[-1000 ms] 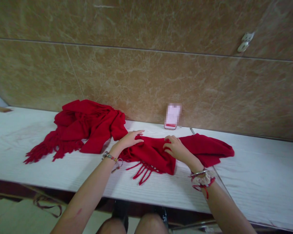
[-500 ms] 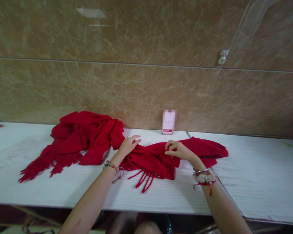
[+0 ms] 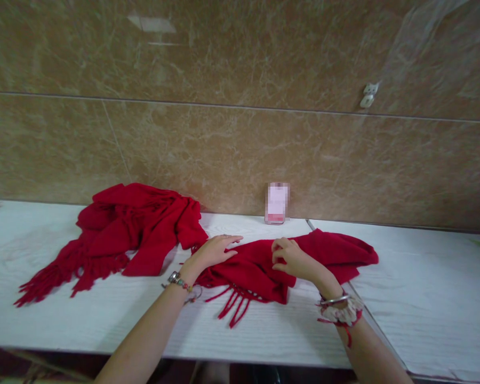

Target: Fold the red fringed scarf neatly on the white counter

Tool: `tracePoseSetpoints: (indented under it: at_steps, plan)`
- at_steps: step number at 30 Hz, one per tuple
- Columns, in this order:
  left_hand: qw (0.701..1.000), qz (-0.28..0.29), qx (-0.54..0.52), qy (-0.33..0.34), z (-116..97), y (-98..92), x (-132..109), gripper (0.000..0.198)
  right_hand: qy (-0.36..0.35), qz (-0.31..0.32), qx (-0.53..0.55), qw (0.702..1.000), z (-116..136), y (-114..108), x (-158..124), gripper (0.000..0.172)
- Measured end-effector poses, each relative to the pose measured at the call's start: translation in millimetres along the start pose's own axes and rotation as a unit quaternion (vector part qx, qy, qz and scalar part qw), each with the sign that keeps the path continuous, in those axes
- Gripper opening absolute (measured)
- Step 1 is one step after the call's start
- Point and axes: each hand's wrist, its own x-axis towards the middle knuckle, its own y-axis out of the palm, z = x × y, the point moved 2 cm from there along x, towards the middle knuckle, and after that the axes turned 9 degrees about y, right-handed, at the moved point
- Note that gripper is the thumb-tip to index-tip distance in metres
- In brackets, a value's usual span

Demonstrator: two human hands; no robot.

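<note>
A red fringed scarf point(image 3: 260, 261) lies in loose folds on the white table, its tassels hanging toward the front edge. My left hand point(image 3: 216, 250) rests at the left end of this cloth with its fingers stretched out, a ring on one of them. Over the middle of the scarf, my right hand point(image 3: 290, 258) has its fingers curled in toward the thumb, closed on a fold of the fabric. To the left is a heap of red fringed cloth point(image 3: 136, 224). My left hand hides whether the heap and the scarf are joined.
A phone point(image 3: 277, 204) with a blurred screen leans against the brown tiled wall point(image 3: 208, 144) behind the table. A small white cat-shaped fixture point(image 3: 369, 96) is on the wall at right. The white table point(image 3: 432, 298) has a seam right of my right hand.
My left hand has flattened, stretched its fingers and moved slightly right over the scarf. My right hand's fingers have curled in more. The view has shifted slightly.
</note>
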Motion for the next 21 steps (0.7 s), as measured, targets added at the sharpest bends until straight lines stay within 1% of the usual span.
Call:
tracePoseSetpoints:
  at_steps: [3,5,7,10,12,14,16,18,19,21]
  plan:
    - [0.999,-0.024,-0.043,-0.011,-6.4,3.1,16.3,0.042,-0.016,-0.021,0.015,1.0,-0.5,-3.6,-1.5,0.007]
    - [0.998,-0.015,-0.064,-0.015,-10.9,6.1,32.2,0.044,-0.023,-0.03,0.036,0.999,-3.6,-5.0,-2.8,0.005]
    - [0.997,0.03,-0.071,-0.012,-15.7,9.8,48.7,0.044,-0.026,-0.035,0.061,0.997,-7.9,-6.0,-4.2,0.004]
    - [0.992,0.116,-0.042,-0.014,-20.8,13.9,68.9,0.041,-0.03,-0.029,0.077,0.996,-12.5,-7.0,-5.8,0.02]
    - [0.989,0.144,-0.016,-0.013,-22.5,14.1,78.5,0.038,-0.028,-0.017,0.069,0.997,-12.5,-7.4,-6.3,0.025]
    - [0.988,0.154,-0.01,-0.007,-23.4,13.4,85.8,0.04,-0.014,-0.019,0.047,0.999,-10.6,-8.1,-6.5,0.021]
    - [0.985,0.175,-0.011,-0.005,-23.5,13.6,91.4,0.047,0.008,-0.037,0.014,0.999,-7.9,-9.1,-6.9,0.017]
    - [0.98,0.197,0.0,-0.006,-23.4,14.4,95.6,0.052,0.022,-0.043,-0.014,0.999,-5.0,-10.0,-7.7,0.02]
    - [0.98,0.198,0.011,-0.006,-23.3,14.6,97.1,0.052,0.024,-0.036,-0.021,0.999,-3.7,-10.4,-8.3,0.018]
    - [0.985,0.17,0.037,-0.006,-23.2,13.8,98.4,0.048,0.022,-0.009,-0.019,1.0,-1.7,-11.3,-9.5,0.009]
